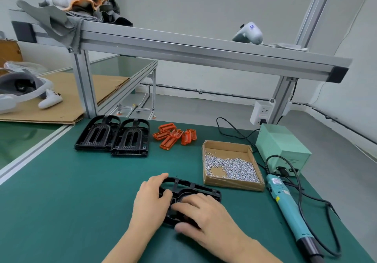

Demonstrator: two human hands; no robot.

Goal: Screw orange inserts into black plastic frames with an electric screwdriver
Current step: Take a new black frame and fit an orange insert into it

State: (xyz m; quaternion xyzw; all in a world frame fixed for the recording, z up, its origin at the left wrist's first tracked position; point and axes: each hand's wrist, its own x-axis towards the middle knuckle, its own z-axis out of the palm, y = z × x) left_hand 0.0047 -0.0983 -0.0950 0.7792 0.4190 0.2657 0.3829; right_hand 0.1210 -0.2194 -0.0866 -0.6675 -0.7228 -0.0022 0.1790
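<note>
Up on the aluminium shelf rail [183,46] I see a heap of grey and orange-edged cloths [81,5] at the left and a white controller [250,33] at the right. On the next bench, a white headset [18,91] lies on flat cardboard [71,91]. A white power strip [262,112] hangs on the frame post

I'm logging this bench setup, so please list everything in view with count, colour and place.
black frames: two stacks, far left of mat
black frame: one, near centre, under both hands
orange inserts: loose pile, exact count unclear, far centre
screw box: one, cardboard, silver screws, right of centre
electric screwdriver: one, teal, lying at right
power supply: one, pale green, far right
left hand: grips frame's left edge
right hand: rests on frame
</note>
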